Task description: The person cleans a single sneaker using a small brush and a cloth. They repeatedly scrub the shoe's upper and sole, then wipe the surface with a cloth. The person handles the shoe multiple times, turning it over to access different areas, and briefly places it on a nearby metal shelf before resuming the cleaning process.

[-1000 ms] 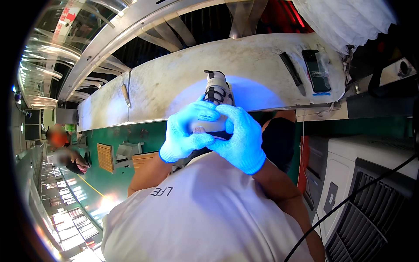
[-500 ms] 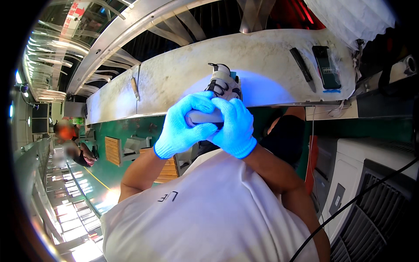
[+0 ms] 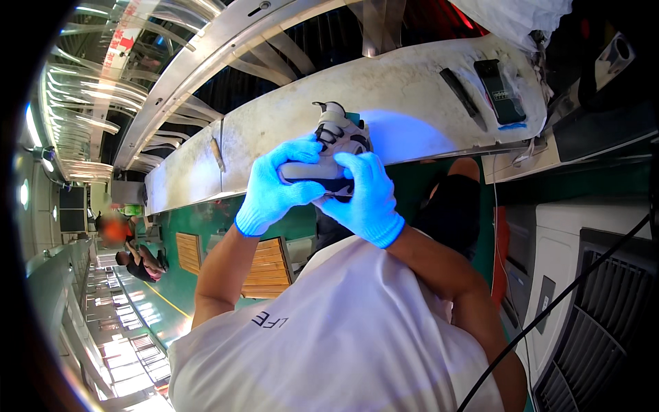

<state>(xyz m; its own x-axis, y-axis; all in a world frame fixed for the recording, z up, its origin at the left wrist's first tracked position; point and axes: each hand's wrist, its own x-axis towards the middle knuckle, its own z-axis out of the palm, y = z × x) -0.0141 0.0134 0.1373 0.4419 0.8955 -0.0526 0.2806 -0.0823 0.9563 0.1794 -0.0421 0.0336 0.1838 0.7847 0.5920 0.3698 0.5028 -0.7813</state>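
Observation:
A white and black shoe (image 3: 341,132) is held between my two gloved hands at the front edge of the pale bench, its toe end toward me. My left hand (image 3: 278,182) grips the toe from the left, its thumb along the near side. From the right, my right hand (image 3: 367,196) closes on the same end, fingers over the upper and thumb beneath. Both gloves glow blue in the light. A teal patch shows at the shoe's far right side. The palms hide much of the sole and sides.
On the bench (image 3: 274,117) lie a dark phone (image 3: 500,93) and a black-handled cutter (image 3: 463,99) at right, and a wooden-handled tool (image 3: 217,154) at left. Clear hoses (image 3: 75,117) run behind. Wooden slats (image 3: 264,271) and a white machine (image 3: 570,275) stand below. Other people (image 3: 141,264) are far left.
My hands have spread slightly apart at the toe, showing more of the shoe's front. The view has turned a little, so the bench items sit further left.

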